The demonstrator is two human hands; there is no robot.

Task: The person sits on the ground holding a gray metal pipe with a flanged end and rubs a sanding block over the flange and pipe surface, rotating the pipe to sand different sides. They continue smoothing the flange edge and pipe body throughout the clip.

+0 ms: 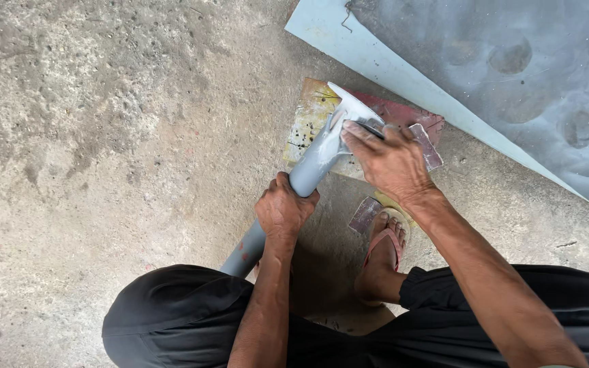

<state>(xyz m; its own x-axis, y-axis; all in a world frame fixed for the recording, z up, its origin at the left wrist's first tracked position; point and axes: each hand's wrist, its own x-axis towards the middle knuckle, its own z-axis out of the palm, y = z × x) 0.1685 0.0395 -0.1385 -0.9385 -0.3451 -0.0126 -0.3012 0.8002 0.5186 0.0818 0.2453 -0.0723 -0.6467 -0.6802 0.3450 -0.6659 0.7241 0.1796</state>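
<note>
Rough, pitted concrete floor [103,136] lies under us as we squat. Our left hand [283,208] is wrapped tight around the grey plastic pipe [308,170], mid-length, while our right hand [390,160] presses a scrap of sandpaper [425,144] against the pipe's flared, slant-cut end, fingers flat. That end rests on a worn painted board [311,116] – pale, smooth, tapering to a lip. If our grip loosens, we judge the pipe could roll and the paper scrape our knuckles – or the thin lip could crack under pressure. Our sandalled foot [383,249] sits close by; a grey metal sheet [512,82] lies beyond
</note>
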